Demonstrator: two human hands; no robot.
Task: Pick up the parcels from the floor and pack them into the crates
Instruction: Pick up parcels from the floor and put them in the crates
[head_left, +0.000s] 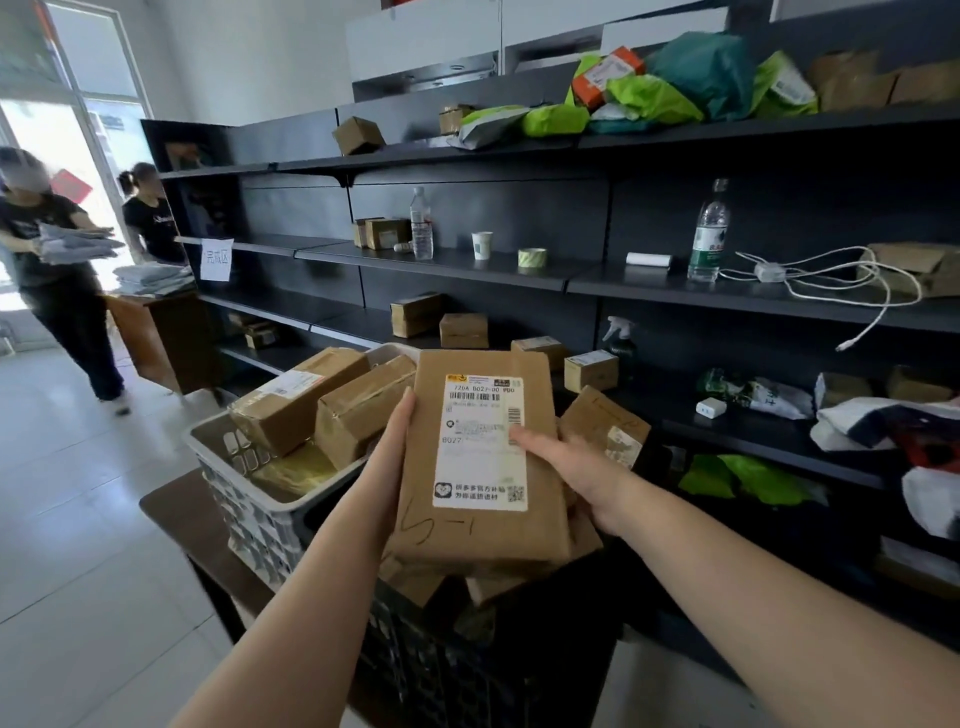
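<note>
Daylight glares through the left window (78, 78) — overexposed, edges bowed, shelving (519, 208) dim.

Single head-worn wide-angle view, forward and down, close over crates (249, 499), facing dark shelving (571, 280).

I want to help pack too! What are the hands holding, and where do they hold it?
Both hands hold one flat brown parcel over the crates. The left hand grips its left edge; the right hand grips its right edge, fingers on the label.

Two water bottles (707, 231), a paper cup (481, 245), a tape roll (532, 258) and a white cable (826, 280) are seen on the dark shelf (675, 291).
</note>
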